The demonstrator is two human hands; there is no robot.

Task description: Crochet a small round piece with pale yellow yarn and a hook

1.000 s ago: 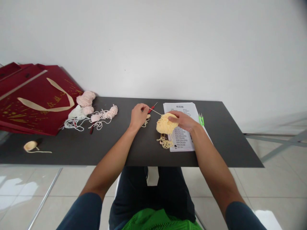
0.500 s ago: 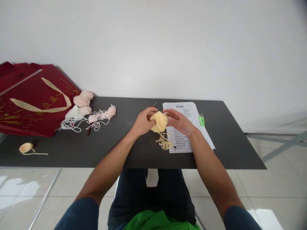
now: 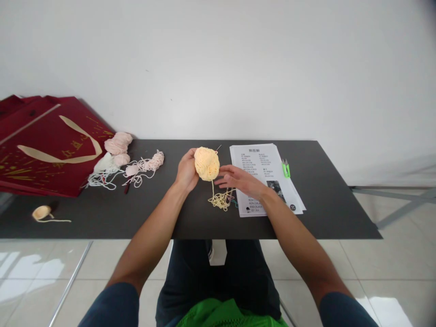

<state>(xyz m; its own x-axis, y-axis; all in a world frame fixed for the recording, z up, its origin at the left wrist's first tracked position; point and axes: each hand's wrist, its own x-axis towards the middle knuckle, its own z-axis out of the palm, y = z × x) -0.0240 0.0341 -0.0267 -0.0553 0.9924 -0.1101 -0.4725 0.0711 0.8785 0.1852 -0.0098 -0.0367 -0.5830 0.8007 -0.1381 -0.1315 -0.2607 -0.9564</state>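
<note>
My left hand (image 3: 187, 171) grips a pale yellow ball of yarn (image 3: 207, 163) from its left side, above the dark table. From the ball's underside a strand runs down to a loose tangle of the same yellow yarn (image 3: 220, 200) on the tabletop. Just right of the ball is my right hand (image 3: 241, 180), its fingers apart and holding nothing, over the left part of the printed sheets (image 3: 262, 159). Small coloured pieces (image 3: 233, 200), too small to make out, lie beside the tangle. A thin needle-like tip (image 3: 219, 147) shows behind the ball.
Green-handled thread snips (image 3: 286, 169) rest at the sheets' right edge. Pink yarn (image 3: 117, 143), white yarn (image 3: 105, 163) and a pink tangle (image 3: 153, 161) lie left, by a dark red gift bag (image 3: 51, 145). A small cream piece with a tail (image 3: 41, 212) sits near the front left edge.
The yellow ball has moved left in my left hand, and more of it shows. My right hand has come off it and lowered slightly. The loose yellow tangle has shifted left.
</note>
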